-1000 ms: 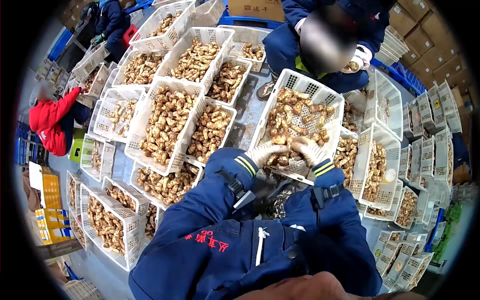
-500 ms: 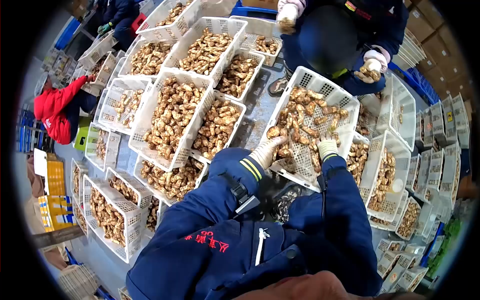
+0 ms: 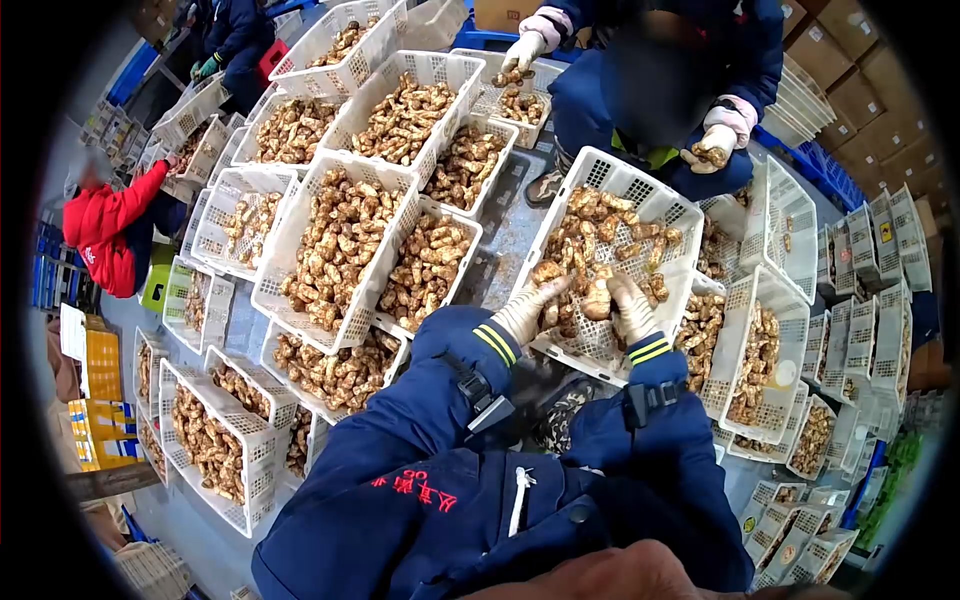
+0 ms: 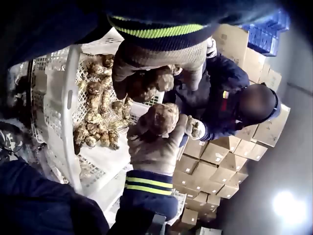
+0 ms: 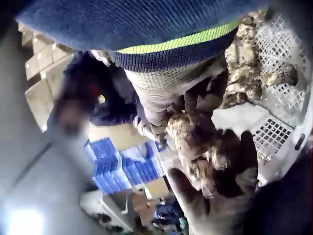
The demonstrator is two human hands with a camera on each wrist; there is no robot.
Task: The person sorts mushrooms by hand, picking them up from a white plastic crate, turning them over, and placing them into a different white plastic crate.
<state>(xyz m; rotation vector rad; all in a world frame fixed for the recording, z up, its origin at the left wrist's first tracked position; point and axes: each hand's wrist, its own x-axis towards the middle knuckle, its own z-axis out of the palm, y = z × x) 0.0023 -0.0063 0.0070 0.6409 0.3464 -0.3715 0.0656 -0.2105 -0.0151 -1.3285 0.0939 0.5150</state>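
Both gloved hands are over a white slotted crate [image 3: 688, 262] with brown, knobbly mushrooms [image 3: 590, 218] spread in it. My right hand [image 3: 632, 310] grips a thick, pale-capped mushroom [image 3: 597, 300], seen large in the left wrist view as a round brown mushroom [image 4: 162, 118]. Facing it, my left hand [image 3: 526, 308] holds at least one mushroom [image 4: 164, 81] between thumb and fingers. In the right wrist view the left hand [image 5: 215, 210] cups its load from below, close against the right hand's mushroom [image 5: 185, 132]. The left palm is partly hidden.
Across the crate sits a person [image 3: 640, 100] in dark blue, holding mushrooms in gloved hands. Full crates [image 3: 345, 250] stand stacked on the left, and more crates [image 3: 760, 340] on the right. Cardboard boxes [image 3: 860, 100] rise behind. A person in red [image 3: 110, 230] works far left.
Half a second ago my hands were apart, down among the crate's mushrooms; now they are closer together and hold mushrooms. The person opposite has moved one hand over a small back crate.
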